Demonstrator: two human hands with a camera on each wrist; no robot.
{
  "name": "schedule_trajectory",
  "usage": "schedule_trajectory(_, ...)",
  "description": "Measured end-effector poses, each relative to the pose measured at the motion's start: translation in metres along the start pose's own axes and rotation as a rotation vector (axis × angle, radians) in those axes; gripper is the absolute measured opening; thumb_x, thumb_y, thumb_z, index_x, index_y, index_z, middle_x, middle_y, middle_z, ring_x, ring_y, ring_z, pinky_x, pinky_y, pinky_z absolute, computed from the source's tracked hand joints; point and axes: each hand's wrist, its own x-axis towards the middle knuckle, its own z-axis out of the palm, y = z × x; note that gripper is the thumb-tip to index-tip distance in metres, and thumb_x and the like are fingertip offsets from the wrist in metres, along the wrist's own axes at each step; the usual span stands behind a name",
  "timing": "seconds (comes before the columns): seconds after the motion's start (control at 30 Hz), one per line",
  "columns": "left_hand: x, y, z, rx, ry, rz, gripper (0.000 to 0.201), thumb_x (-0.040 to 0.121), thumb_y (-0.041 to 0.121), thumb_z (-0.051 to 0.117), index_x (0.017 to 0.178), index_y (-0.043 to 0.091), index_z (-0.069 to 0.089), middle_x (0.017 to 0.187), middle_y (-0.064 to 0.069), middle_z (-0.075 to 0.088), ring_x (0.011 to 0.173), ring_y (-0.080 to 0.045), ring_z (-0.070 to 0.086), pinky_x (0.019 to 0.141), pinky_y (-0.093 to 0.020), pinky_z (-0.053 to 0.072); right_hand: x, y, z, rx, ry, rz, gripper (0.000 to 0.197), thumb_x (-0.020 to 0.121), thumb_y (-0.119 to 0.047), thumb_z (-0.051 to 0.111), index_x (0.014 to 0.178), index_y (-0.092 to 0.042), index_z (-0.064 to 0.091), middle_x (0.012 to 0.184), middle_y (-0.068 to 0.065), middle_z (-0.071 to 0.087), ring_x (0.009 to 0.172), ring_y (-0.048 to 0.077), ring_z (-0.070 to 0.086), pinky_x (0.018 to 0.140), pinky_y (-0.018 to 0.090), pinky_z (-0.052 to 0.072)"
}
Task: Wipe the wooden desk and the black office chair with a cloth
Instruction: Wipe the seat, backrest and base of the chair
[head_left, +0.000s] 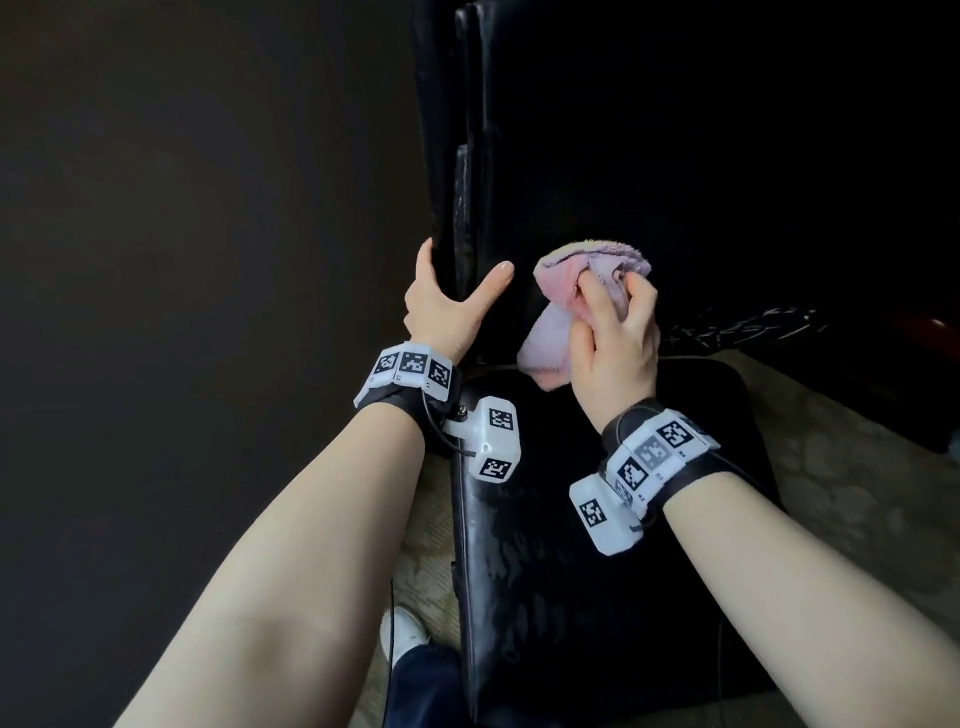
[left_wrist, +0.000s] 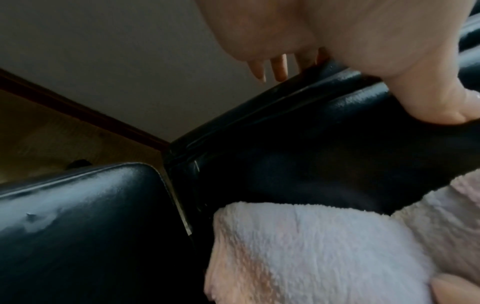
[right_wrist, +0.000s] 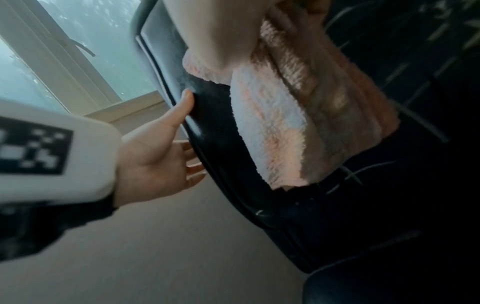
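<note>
The right hand (right_wrist: 215, 30) bunches a fluffy pink and white cloth (right_wrist: 293, 115), pressing it against the black chair back (right_wrist: 215, 115). Below the grip the cloth hangs in folds along the dark surface. Left of the grip, the left hand (right_wrist: 158, 152) clasps the chair back's edge, thumb on the front face, its wrist wearing a white marker block (right_wrist: 52, 152). Beyond it stands a window (right_wrist: 78, 41).

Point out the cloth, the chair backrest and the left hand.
cloth (head_left: 550, 338): head view, on its lower pink fold beside the right hand (head_left: 618, 343) gripping it.
chair backrest (left_wrist: 298, 164): left wrist view, on its black front face.
left hand (head_left: 441, 306): head view, on the back of the hand gripping the backrest's side edge.
</note>
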Motion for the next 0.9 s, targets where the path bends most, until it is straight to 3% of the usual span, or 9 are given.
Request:
schedule_trajectory(0.1,0.005,-0.001,-0.002,0.042,0.041,0.013,0.092,0.069,0.063,0.071,0.144,0.034,0.027,0.142,0.003,0.041,0.13,-0.018,0.041,0.106,-0.032,0.034,0.002,0.005,0.015,-0.031,-0.069,0.031,0.043,0.079,-0.017,0.037,0.12,-0.03,0.042,0.124,0.021,0.046,0.095,0.042,0.057,0.073,0.051,0.054)
schedule_trajectory(0.2,0.007,-0.003,0.0,0.034,0.065,0.028,0.091,0.068,0.063,0.071,0.143,0.034,0.03,0.14,0.005,0.043,0.129,-0.017,0.042,0.109,-0.034,0.034,-0.011,0.013,0.032,-0.03,-0.15,0.054,0.044,0.078,-0.02,0.034,0.12,-0.03,0.042,0.127,0.015,0.037,0.095,0.043,0.056,0.071,0.05,0.055)
schedule_trajectory(0.33,0.012,-0.009,0.005,-0.007,0.101,0.049,0.089,0.067,0.062,0.072,0.141,0.034,0.033,0.133,0.01,0.048,0.122,-0.011,0.047,0.108,-0.035,0.036,-0.029,0.026,0.054,-0.053,-0.29,0.137,0.041,0.084,-0.012,0.049,0.124,-0.023,0.054,0.129,0.022,0.04,0.098,0.047,0.052,0.08,0.054,0.051)
schedule_trajectory(0.43,0.015,-0.012,0.009,-0.007,0.111,0.063,0.084,0.069,0.06,0.073,0.14,0.034,0.035,0.119,0.018,0.049,0.111,-0.003,0.047,0.107,-0.032,0.037,-0.038,0.036,0.066,-0.138,-0.474,0.237,0.043,0.089,-0.014,0.05,0.13,-0.028,0.053,0.132,0.017,0.035,0.108,0.041,0.046,0.09,0.052,0.045)
schedule_trajectory(0.53,0.016,-0.01,0.014,0.027,0.118,0.069,0.084,0.069,0.064,0.069,0.14,0.037,0.033,0.122,0.017,0.05,0.119,-0.008,0.048,0.108,-0.037,0.036,-0.044,0.042,0.07,-0.184,-0.637,0.303,0.047,0.091,-0.016,0.045,0.134,-0.034,0.043,0.129,0.009,0.031,0.11,0.036,0.045,0.091,0.047,0.044)
schedule_trajectory(0.6,0.016,-0.009,0.017,0.042,0.11,0.05,0.09,0.067,0.07,0.066,0.143,0.04,0.028,0.134,0.01,0.049,0.127,-0.015,0.046,0.109,-0.041,0.035,-0.047,0.043,0.062,-0.164,-0.696,0.359,0.045,0.091,-0.015,0.043,0.132,-0.034,0.043,0.126,0.007,0.031,0.107,0.036,0.047,0.088,0.045,0.045)
schedule_trajectory(0.7,0.011,-0.005,0.021,0.024,0.076,0.009,0.094,0.065,0.076,0.06,0.144,0.047,0.018,0.145,0.005,0.042,0.135,-0.021,0.037,0.111,-0.044,0.031,-0.048,0.041,0.035,-0.12,-0.66,0.368,0.045,0.091,-0.017,0.043,0.132,-0.036,0.043,0.129,0.004,0.03,0.106,0.032,0.048,0.088,0.039,0.044)
schedule_trajectory(0.77,0.008,-0.004,0.026,-0.032,0.054,0.007,0.094,0.07,0.074,0.059,0.147,0.045,0.013,0.151,0.007,0.032,0.14,-0.02,0.028,0.114,-0.044,0.026,-0.047,0.039,0.011,-0.05,-0.588,0.329,0.046,0.09,-0.017,0.045,0.133,-0.035,0.044,0.135,0.002,0.029,0.111,0.028,0.047,0.09,0.035,0.044)
schedule_trajectory(0.9,0.0,-0.004,0.039,-0.103,0.035,0.019,0.087,0.082,0.067,0.053,0.149,0.042,0.004,0.156,0.012,0.021,0.142,-0.014,0.024,0.113,-0.029,0.02,-0.033,0.032,-0.028,0.033,-0.271,0.187,0.048,0.083,-0.006,0.051,0.127,-0.027,0.051,0.135,0.012,0.033,0.106,0.034,0.053,0.084,0.043,0.051)
